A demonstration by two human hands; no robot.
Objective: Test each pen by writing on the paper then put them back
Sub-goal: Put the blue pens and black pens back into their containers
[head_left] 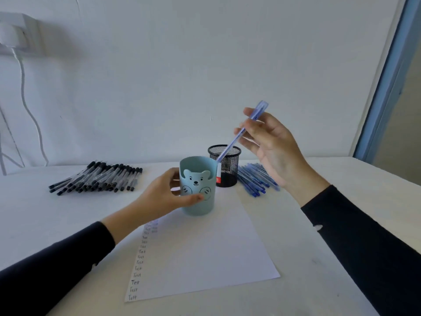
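A person's right hand point(273, 144) pinches a slanted blue pen point(230, 145) above a bear-faced cup point(197, 202) gripped by the left hand point(166, 195), at the written-on paper's point(205, 252) far end

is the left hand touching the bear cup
Touching. The head view shows the left hand curled round the side of the cup, with its thumb lying flat against the cup's front wall and no gap between them.
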